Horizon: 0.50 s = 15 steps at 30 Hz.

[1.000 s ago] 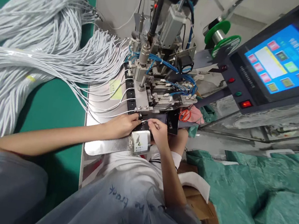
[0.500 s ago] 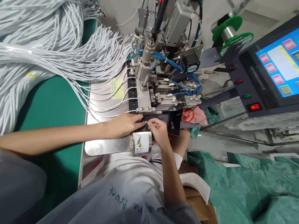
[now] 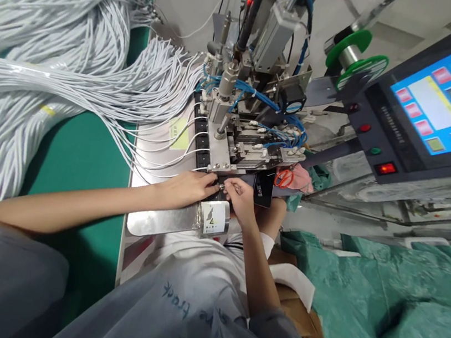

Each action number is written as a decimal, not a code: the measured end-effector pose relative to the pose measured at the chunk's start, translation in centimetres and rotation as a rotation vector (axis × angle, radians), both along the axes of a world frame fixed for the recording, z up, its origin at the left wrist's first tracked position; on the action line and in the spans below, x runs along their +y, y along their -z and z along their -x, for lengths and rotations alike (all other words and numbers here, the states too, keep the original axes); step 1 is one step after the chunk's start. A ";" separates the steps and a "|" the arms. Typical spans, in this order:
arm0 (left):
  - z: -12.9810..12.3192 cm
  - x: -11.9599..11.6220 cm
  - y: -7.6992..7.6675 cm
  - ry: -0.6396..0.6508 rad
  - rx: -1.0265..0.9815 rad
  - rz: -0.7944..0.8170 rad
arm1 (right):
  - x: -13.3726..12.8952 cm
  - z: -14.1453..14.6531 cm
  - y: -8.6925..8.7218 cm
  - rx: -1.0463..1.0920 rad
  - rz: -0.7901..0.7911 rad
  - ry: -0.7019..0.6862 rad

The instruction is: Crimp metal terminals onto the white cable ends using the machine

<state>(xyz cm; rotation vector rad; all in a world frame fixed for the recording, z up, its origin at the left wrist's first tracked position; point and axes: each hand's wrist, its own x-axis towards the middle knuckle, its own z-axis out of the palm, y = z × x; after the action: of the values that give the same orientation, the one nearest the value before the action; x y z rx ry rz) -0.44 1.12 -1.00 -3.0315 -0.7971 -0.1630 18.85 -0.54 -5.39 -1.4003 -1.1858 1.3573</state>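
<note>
My left hand and my right hand meet at the front edge of a small metal machine with blue tubing. Both pinch the end of a thin white cable at a black clamp strip. Several other white cables lie across the steel plate into that strip. A labelled metal block sits just below my hands.
A huge bundle of white cables covers the green mat on the left. A touchscreen panel with red and green buttons stands at right. Green spools sit behind it. Orange scissors and green cloth lie to the right.
My hands stay pinched at the same spot on the clamp; the fingertips have closed slightly together. The view has shifted a little.
</note>
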 end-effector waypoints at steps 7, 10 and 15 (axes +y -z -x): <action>-0.4 -0.5 0.3 -0.009 0.062 -0.039 | 0.4 0.0 0.0 -0.019 0.066 -0.118; -0.4 -0.8 -0.2 -0.016 0.094 -0.060 | 0.5 0.0 0.4 0.014 0.045 -0.191; 0.1 -1.3 -1.8 -0.117 0.137 0.014 | 0.5 -0.1 1.4 0.006 -0.018 -0.205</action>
<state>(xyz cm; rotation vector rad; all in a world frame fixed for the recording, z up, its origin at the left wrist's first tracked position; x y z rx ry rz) -0.54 -0.22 0.76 -2.9578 -0.9631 0.0502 18.90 -0.07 -6.75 -1.2881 -1.3641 1.4860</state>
